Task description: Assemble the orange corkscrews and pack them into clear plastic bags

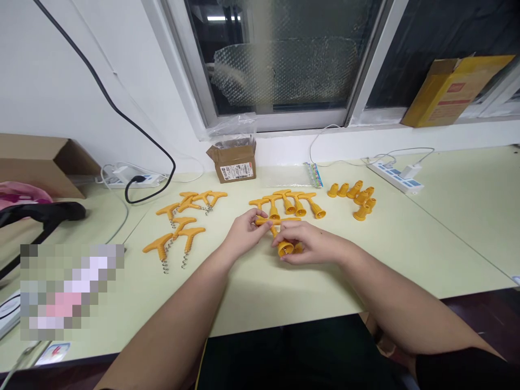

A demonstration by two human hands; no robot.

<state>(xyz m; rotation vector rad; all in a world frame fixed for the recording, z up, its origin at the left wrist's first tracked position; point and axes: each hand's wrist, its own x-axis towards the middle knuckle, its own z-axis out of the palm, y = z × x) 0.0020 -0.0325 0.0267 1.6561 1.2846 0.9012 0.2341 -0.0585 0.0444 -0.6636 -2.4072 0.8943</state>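
Observation:
At the table's middle, my left hand (246, 233) pinches the yellow T-shaped handle (264, 221) of a corkscrew. My right hand (304, 242) has its fingers wrapped round a yellow flared sleeve (285, 248) at the lower end of that corkscrew. Another yellow piece (298, 247) shows partly under the right fingers. Just behind the hands lie several yellow corkscrews with sleeves on them (316, 208). Several bare corkscrews (187, 244) with metal spirals lie to the left. Several loose yellow sleeves (361, 211) stand or lie to the right.
Behind the corkscrews are a small open carton (238, 170) and a clear plastic bag (288, 176). Power strips (396, 176) with cables lie at the back right and back left. A black cable (117, 111) hangs at left, near a large cardboard box (32, 157).

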